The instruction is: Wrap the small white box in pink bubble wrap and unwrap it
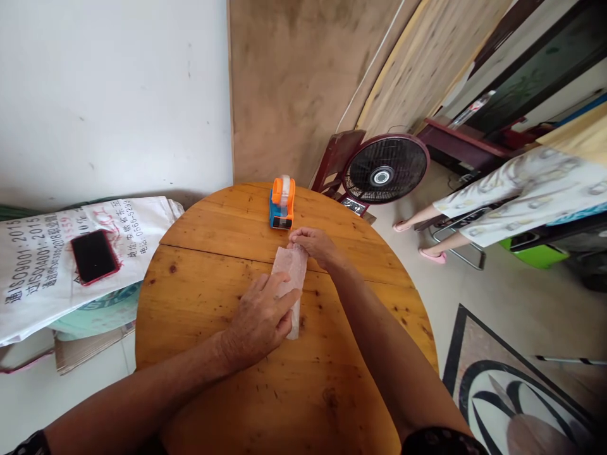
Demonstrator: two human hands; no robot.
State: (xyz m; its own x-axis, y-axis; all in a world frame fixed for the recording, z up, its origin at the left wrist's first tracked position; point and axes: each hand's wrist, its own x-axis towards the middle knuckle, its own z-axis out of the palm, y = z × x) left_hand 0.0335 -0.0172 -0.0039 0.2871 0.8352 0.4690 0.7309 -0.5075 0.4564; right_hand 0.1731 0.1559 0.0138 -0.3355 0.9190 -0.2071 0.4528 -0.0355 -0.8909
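A flat, translucent, pale-pinkish packet [290,262] with a crinkled surface lies lengthwise near the middle of the round, orange-brown wooden worktop [199,303], its far end over the dark seam that crosses the boards. The left hand [260,316] rests across the packet's middle with its fingers a little spread and bent, not pinching. The right hand [317,245] is at the far right corner, thumb and forefinger pinching the packet there.

An orange-and-blue plastic tape dispenser [282,205] with a clear roll stands just beyond the right hand, near the curved far edge, so only a narrow gap separates hand and dispenser. Wide stretches of wood extend from the packet to the left and right rims, the right one crossed by the right forearm.

Past the left rim, a black phone in a red case [95,256] lies on a white, printed woven sack [147,221]. Beyond the far right edge stands a round, dark-red fan [386,167]; further right, another person in pale patterned trousers [526,189] stands on the floor.
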